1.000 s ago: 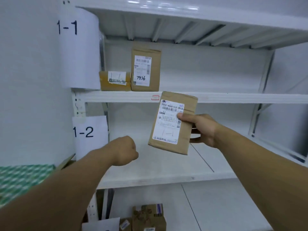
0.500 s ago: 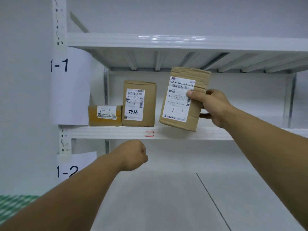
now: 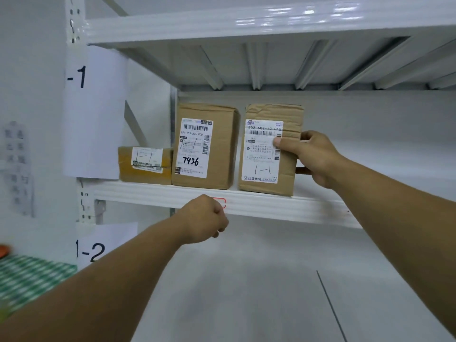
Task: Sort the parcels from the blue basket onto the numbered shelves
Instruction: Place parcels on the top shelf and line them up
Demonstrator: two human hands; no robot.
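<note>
A brown cardboard parcel (image 3: 261,169) with a white label hand-marked "1-1" stands upright on the white shelf 1-1 (image 3: 271,204). My right hand (image 3: 311,156) grips its right side, thumb on the label. To its left stand a taller parcel marked 7936 (image 3: 219,149) and a low yellowish parcel (image 3: 125,166). My left hand (image 3: 204,218) hangs curled into a fist in front of the shelf edge, holding nothing. The blue basket is out of view.
Paper signs reading "-1" (image 3: 93,114) and "1-2" (image 3: 103,243) hang on the left upright. The lower shelf 1-2 (image 3: 246,292) spreads below. A shelf board (image 3: 246,23) runs overhead. A green checkered surface (image 3: 29,277) lies at the lower left.
My right hand carried the parcel up from the lower shelf level and set it upright on shelf 1-1, right of the 7936 parcel. The left fist rose slightly.
</note>
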